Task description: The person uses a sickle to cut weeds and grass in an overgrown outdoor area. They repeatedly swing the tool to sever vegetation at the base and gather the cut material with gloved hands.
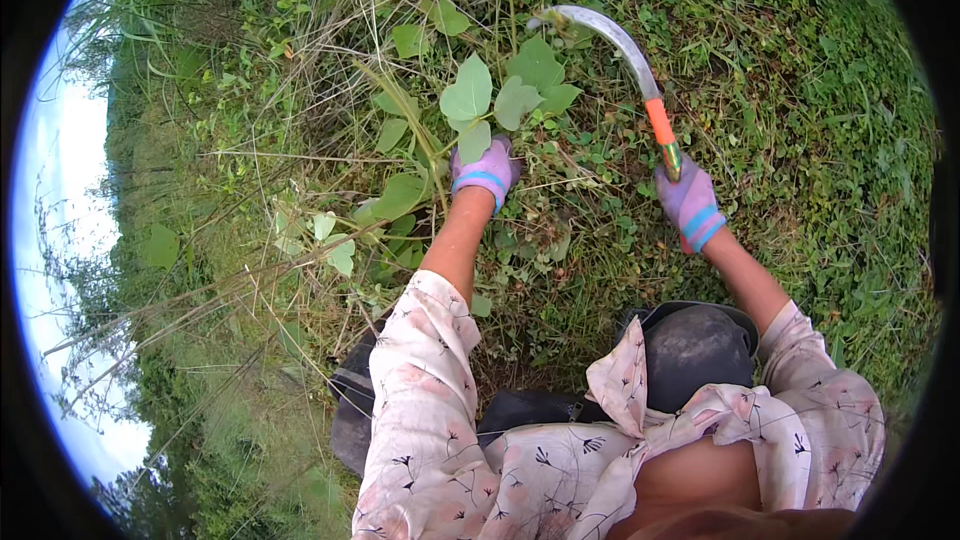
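My right hand (688, 199), in a purple glove with a blue-striped cuff, grips a sickle by its handle (661, 127), which is orange with a green and gold ferrule. The sickle's curved steel blade (626, 41) arcs up and to the left over low weeds, and bits of plant cover its tip. My left hand (491, 167), gloved alike, is down among the weeds beside a broad-leaved plant (466, 90). One green leaf overlaps that glove, and its fingers are mostly hidden. A thick green stem (424, 135) rises just left of this hand.
Dry grass stalks (300, 82) and long thin stems (187, 307) tangle on the left. Low green ground cover (832, 157) spreads across the right. Dark-clad knees (697, 345) are bent close below my arms. Trees (172, 420) and sky lie at the far left.
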### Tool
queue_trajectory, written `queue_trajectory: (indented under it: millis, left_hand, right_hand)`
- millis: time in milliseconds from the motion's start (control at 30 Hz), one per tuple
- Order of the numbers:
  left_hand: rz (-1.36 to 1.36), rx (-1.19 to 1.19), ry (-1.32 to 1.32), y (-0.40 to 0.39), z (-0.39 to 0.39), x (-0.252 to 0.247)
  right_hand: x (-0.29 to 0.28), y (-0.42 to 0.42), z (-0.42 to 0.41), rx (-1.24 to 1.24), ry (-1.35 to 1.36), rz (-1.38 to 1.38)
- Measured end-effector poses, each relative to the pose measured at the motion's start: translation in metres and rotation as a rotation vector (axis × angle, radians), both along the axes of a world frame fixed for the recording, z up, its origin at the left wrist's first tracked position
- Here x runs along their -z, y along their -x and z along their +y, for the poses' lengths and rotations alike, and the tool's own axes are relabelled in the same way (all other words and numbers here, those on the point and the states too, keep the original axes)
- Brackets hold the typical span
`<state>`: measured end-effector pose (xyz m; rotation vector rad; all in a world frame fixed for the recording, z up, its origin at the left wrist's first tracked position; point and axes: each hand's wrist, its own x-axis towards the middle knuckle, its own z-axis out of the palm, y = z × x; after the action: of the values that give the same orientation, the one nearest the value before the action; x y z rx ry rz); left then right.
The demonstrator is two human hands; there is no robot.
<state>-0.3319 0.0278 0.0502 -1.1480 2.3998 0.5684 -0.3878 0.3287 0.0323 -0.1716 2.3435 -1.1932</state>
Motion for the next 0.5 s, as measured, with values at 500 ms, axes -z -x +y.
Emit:
queue_trajectory:
  millis: [500]
  left_hand:
    - [-0.019, 0.221, 0.156, -0.036, -0.013, 0.009]
  right_hand:
    - [-0.032, -0.137, 0.197, -0.048, -0.584, -0.612]
